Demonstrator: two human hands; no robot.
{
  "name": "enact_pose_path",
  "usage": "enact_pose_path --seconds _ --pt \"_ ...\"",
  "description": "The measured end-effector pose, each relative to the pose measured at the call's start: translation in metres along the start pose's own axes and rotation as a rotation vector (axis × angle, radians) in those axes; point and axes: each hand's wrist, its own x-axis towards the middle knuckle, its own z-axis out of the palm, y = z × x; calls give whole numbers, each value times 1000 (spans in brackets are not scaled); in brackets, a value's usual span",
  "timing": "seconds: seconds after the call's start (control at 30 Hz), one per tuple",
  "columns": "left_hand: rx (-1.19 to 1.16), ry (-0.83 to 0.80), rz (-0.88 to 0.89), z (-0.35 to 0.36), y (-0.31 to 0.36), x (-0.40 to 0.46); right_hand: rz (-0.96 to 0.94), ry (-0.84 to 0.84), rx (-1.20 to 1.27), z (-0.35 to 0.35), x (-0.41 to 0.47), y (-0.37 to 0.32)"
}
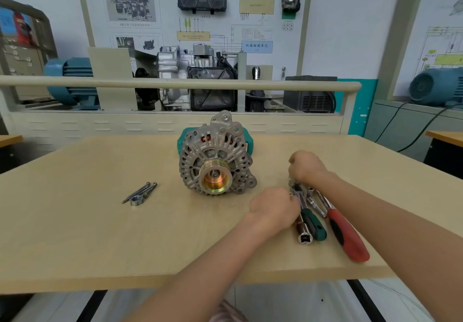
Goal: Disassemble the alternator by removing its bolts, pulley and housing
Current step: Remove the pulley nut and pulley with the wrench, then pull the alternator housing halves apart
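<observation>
The grey cast-metal alternator (217, 154) with its ribbed brass-coloured pulley (215, 177) stands near the tabletop's (75, 234) far edge, pulley still on. Long steel bolts (140, 191) and a small ring lie toward the left edge, so tool choice for the pulley seems next. Both hands sit among the tools by the right edge: the left hand (274, 209) curls around the green-handled driver (313, 222), while the right hand (307, 165) is fisted on something I cannot tell. A red-handled ratchet (347, 235) lies beside.

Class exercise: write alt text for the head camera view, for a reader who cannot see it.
Both hands, left and right, reach into a cluster of tools on a wooden table, right of an alternator with its pulley facing the camera. Loose bolts lie to its left.
</observation>
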Motion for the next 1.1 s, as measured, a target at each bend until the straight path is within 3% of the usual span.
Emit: enact_pose_path --seconds 0.1,0.23,0.3,0.4,0.47,0.57,0.67,0.77,0.87,0.93,1.03,1.1 --pt "-118 18 -4 -7 -11 1 22 123 278 -1 0 -16" --pt "-117 116 69 -21 -32 -12 -21 61 820 6 -5 -49" --pt "-165 309 164 -28 -46 -27 -26 -16 1029 12 -9 -65" --pt "-93 792 286 -38 -69 -48 -34 -137 1185 18 -10 -88" --pt "-4 972 241 -41 -83 -49 -3 -267 1303 19 -11 -98" --pt "-214 790 24 -43 -96 -42 31 -357 1368 21 -11 -105" --pt "-420 671 -8 -36 -102 -31 97 -301 1257 21 -9 -110" --pt "-544 693 -17 -36 -106 -23 139 -161 1136 24 -11 -114" --pt "-592 695 -78 -54 -116 -15 156 65 796 34 -26 -119" --pt "-802 619 -153 -75 -127 -7 158 213 619 37 -41 -114" --pt "-1136 447 -271 -101 -149 4 58 382 654 44 -52 -92" --pt "-1138 385 -240 -97 -159 11 11 359 703 44 -48 -79"
